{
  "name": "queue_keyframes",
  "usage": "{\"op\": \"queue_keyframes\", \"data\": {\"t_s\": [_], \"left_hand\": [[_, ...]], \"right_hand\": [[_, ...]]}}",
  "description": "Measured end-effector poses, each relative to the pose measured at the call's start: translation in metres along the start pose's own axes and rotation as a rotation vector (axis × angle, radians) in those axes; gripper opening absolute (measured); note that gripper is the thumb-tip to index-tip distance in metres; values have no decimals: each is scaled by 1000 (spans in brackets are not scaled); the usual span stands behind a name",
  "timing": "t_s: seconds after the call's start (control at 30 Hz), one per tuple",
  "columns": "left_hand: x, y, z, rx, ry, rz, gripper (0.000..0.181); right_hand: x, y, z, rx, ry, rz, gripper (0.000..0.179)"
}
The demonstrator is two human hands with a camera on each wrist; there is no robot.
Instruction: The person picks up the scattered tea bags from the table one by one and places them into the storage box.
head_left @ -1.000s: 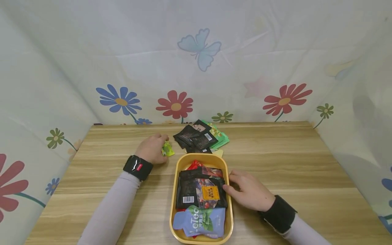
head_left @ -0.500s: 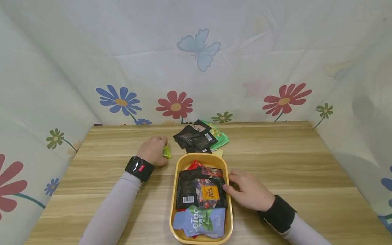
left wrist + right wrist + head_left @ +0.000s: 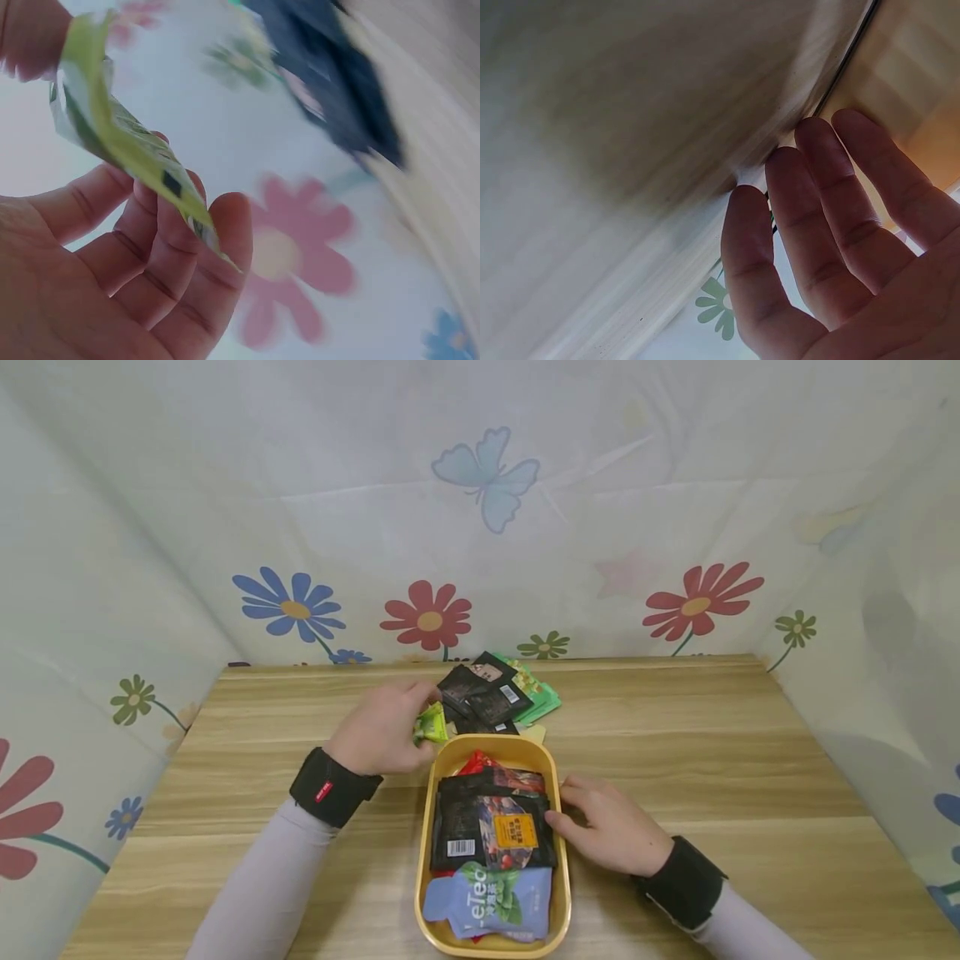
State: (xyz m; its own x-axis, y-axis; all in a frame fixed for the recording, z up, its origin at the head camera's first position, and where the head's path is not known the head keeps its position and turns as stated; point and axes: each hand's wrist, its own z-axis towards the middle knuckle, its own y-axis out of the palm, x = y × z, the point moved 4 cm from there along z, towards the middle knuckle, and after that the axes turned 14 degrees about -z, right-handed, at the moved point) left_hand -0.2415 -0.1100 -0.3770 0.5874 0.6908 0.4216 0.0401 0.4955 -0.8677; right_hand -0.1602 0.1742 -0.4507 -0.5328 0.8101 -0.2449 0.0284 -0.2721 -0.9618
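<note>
In the head view my left hand [image 3: 384,727] pinches a small yellow-green sachet [image 3: 431,723] close to the far left corner of a yellow plastic tray [image 3: 422,860]. The left wrist view shows this sachet [image 3: 139,154] bent, its lower edge against the fingers. My right hand [image 3: 618,828] grips the tray's right side, thumb over the rim and the other fingers [image 3: 806,214] along the outer wall. Inside the tray lie black packets [image 3: 480,835] with a printed panel, a light-blue pouch [image 3: 495,902] lettered LeTea, and a bit of red wrapping [image 3: 477,763].
Behind the tray, black sachets [image 3: 498,702] lie heaped over green packets [image 3: 542,706]. A pale yellow piece [image 3: 535,734] shows at the tray's far rim. The wood-grain table [image 3: 712,743] ends at a white curtain [image 3: 337,510] printed with flowers.
My left hand has picked up the yellow-green sachet and carried it right, toward the tray and the black sachets. The right hand and tray stay in place.
</note>
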Motion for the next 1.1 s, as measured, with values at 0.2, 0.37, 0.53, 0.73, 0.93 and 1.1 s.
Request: {"op": "queue_keyframes", "data": {"t_s": [0.2,0.37,0.53,0.73,0.93,1.1], "left_hand": [[50,-3,-8,13,171,-17,58],[72,3,-18,-96,209,-76,89],[75,7,-21,-174,197,-167,125],[61,3,-14,-132,153,-143,120],[29,5,0,-119,33,-153,116],[-5,12,24,-148,-17,-129,112]], "right_hand": [[-2,-2,2,15,-15,-7,35],[-1,-1,2,-5,-2,4,36],[1,-1,1,-15,4,7,35],[0,-2,0,-22,11,-3,32],[-1,-2,0,3,-4,-10,32],[-1,-2,0,24,-17,-16,30]]}}
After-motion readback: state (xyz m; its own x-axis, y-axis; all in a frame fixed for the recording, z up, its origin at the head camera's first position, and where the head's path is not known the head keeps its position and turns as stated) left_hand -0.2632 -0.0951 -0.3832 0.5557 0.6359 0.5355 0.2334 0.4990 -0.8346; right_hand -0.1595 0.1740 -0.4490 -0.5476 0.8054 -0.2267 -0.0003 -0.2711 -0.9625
